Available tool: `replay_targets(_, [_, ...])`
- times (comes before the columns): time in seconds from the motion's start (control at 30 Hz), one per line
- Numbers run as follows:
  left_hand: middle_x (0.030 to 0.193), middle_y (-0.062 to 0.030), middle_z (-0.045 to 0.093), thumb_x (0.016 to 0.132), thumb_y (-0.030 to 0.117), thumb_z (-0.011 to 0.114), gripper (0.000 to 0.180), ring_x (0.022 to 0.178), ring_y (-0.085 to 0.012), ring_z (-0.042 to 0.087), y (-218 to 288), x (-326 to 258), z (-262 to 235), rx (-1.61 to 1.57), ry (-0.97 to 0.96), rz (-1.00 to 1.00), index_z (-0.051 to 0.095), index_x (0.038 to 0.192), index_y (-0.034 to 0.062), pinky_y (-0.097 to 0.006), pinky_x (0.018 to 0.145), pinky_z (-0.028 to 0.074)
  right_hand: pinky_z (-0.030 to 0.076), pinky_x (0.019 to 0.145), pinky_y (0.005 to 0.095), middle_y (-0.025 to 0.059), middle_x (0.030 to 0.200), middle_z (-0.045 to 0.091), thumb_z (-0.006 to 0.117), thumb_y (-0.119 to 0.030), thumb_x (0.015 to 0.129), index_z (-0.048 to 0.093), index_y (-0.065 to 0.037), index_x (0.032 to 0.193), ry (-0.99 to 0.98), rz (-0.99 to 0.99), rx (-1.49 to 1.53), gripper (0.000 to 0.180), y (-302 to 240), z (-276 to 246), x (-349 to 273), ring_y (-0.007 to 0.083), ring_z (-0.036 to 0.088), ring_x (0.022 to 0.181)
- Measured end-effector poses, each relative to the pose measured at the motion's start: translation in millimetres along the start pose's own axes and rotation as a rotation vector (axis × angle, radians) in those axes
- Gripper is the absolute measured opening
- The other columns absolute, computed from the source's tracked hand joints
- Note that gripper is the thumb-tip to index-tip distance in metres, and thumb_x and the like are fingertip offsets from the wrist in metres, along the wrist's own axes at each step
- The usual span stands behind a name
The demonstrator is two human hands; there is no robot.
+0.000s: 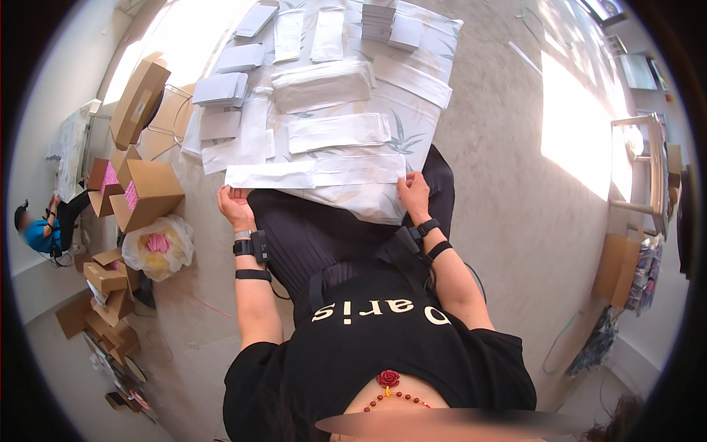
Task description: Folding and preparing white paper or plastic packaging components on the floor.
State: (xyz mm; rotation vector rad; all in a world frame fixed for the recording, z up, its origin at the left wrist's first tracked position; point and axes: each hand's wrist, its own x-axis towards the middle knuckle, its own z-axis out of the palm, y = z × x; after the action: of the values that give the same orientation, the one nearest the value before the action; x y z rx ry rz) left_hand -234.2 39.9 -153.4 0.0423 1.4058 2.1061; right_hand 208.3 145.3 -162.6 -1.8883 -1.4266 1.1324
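A long, flat white paper strip (317,174) lies along the near edge of the table, with a crease or overlap near its middle. My left hand (237,209) grips its left end from below, fingers curled at the lower edge. At the other end, my right hand (414,194) pinches the near right corner. Just beyond lie a short stack of white strips (339,132) and a thicker stack of them (322,85). Stacks of folded white cards (220,89) line the table's left side.
The table wears a pale leaf-patterned cloth (416,136). Open cardboard boxes (151,193) and a clear plastic bag (157,247) stand on the floor at left. Another person (43,234) sits farther left. At right are a wooden frame (639,163) and a carton (616,269).
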Motion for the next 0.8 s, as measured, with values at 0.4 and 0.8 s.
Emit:
replay_targets(0.4, [0.102, -0.0087, 0.067, 0.095, 0.016, 0.058, 0.02, 0.091, -0.0204, 0.066, 15.5, 2.8, -6.0, 0.069, 0.006, 0.007, 0.058, 0.112, 0.0057, -0.034, 0.084, 0.055, 0.022, 0.124, 0.0486, 0.0144, 0.161, 0.038, 0.061, -0.031, 0.097, 0.041, -0.007, 0.154, -0.228, -0.897, -0.648, 0.065, -47.8, 59.9, -36.0, 0.0302, 0.03, 0.152])
replay_targets(0.8, [0.109, -0.0089, 0.066, 0.097, 0.008, 0.057, 0.02, 0.098, -0.0222, 0.066, 30.8, -60.6, 83.7, 0.007, -0.221, -0.062, 0.057, 0.117, 0.0059, -0.038, 0.088, 0.055, 0.029, 0.118, 0.0505, 0.0197, 0.153, 0.046, 0.064, -0.045, 0.097, 0.049, -0.002, 0.147, -0.309, -0.804, -0.486, 0.067, -69.6, 75.7, -36.8, 0.0333, 0.04, 0.144])
